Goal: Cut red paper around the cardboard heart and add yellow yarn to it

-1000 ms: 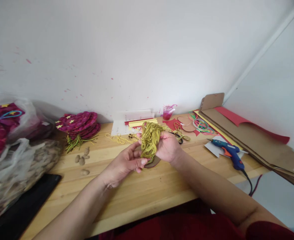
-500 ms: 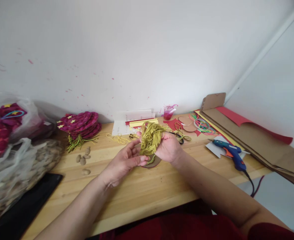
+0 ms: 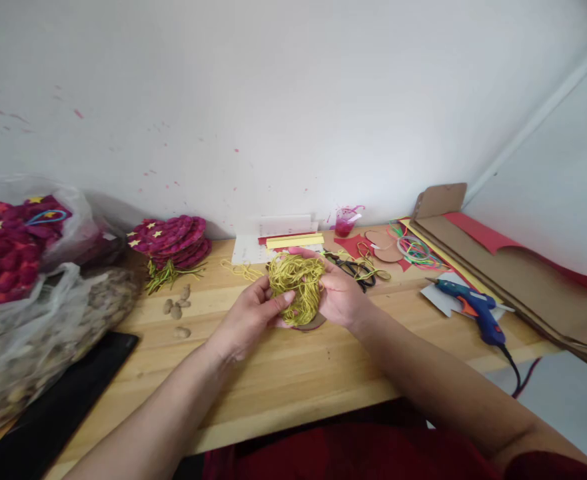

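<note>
From here I see the left hand and the right hand gripping a loose, tangled bundle of yellow-green yarn between them, above the light wooden table. Partly hidden beneath it lies a round brown cardboard disc. Black-handled scissors rest just beyond the right hand, and a blue-and-teal glue gun lies farther right.

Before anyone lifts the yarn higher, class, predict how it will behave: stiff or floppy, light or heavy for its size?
The yarn will probably flop, as its thin strands curl loosely between the left hand and right hand. It looks light for its bulk, being a loose tangle. Stray loops might snag.
</note>
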The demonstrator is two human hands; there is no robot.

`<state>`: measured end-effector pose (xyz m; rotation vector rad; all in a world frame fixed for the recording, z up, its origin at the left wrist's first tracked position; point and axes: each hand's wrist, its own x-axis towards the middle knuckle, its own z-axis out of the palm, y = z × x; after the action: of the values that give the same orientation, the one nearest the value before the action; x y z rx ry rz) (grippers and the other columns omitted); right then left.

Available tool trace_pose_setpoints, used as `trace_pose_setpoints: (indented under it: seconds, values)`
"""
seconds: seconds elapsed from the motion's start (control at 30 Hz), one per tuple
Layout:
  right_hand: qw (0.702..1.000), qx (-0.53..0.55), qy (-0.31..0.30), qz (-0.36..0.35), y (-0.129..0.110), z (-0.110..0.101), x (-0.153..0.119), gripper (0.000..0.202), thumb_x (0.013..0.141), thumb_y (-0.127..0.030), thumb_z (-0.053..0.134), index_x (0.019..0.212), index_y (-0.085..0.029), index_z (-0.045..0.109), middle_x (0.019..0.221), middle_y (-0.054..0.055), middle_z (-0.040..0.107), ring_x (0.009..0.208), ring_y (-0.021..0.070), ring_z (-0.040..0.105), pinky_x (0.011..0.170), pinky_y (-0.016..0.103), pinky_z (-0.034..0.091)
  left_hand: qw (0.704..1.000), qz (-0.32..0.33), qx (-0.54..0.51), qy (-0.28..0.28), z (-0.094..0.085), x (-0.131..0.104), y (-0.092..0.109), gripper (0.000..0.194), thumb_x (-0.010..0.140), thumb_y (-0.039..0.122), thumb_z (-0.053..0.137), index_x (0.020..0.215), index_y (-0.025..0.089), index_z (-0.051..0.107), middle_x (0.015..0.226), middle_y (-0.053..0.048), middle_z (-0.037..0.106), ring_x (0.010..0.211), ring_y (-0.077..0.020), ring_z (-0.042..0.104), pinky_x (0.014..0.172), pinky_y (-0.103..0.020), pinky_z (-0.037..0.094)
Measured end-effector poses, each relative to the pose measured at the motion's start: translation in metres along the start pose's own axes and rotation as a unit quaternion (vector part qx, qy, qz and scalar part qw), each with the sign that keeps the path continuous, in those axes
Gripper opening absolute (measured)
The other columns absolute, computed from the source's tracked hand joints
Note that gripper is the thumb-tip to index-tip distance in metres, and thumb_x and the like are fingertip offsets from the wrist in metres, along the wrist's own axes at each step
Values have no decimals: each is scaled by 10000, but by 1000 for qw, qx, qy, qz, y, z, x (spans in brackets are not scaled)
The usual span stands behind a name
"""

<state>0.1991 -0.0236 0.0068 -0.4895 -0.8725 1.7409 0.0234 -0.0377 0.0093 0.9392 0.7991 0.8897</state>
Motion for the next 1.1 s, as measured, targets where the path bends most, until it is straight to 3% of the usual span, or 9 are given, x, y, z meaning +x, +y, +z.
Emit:
trace_pose_setpoints:
  seconds: [0.17,0.33,0.57,0.73,0.83,0.93,1.1]
  values:
    - [999,9,-1,37,1,0,-1,638,653,-4,535,1232,-242,662,1181,26,735,1108,206,671,1017,413,524,998,21,-11,60,-10,3,8,469,679,432,903,994,146,707,882,-82,735,645,-151,656,526,-233,550]
    - [996,17,3,86,-3,1,-4,605,687,-46,573,1262,-220,641,1231,56,717,1082,215,677,955,398,549,993,35,-39,107,-15,6,12,380,754,427,847,976,159,695,901,-65,736,626,-131,652,489,-200,519]
    - [993,-2,16,118,-6,2,-5,492,791,-264,719,1272,-210,632,1310,83,663,1016,237,686,905,435,571,991,38,-70,110,-12,7,17,285,917,389,668,1079,155,662,969,-107,760,661,-183,714,474,-229,530]
    - [996,-56,21,70,-1,2,-5,466,788,-210,760,1240,-222,646,1246,81,678,1144,234,644,922,393,566,989,35,-48,133,-14,9,15,323,933,448,627,1094,168,645,916,-88,754,600,-187,691,451,-245,499]
    - [990,-131,32,42,4,0,-4,488,770,-127,766,1230,-246,655,1196,54,688,1128,200,650,926,354,562,988,31,-30,147,-16,9,13,417,909,524,634,1104,155,644,931,-99,744,625,-191,683,481,-261,510]
    - [980,-194,39,19,7,-2,-3,498,751,-72,745,1208,-254,668,1128,37,700,1072,171,660,909,321,561,991,45,11,125,-17,8,12,512,836,596,699,1108,168,629,962,-91,730,648,-179,666,504,-254,508]
    - [981,-194,26,-21,6,-5,-1,425,763,-114,752,1161,-255,708,1056,27,699,956,145,656,832,285,561,988,75,119,66,-19,4,13,549,735,430,848,1147,187,579,945,-46,691,709,-176,659,594,-279,553]
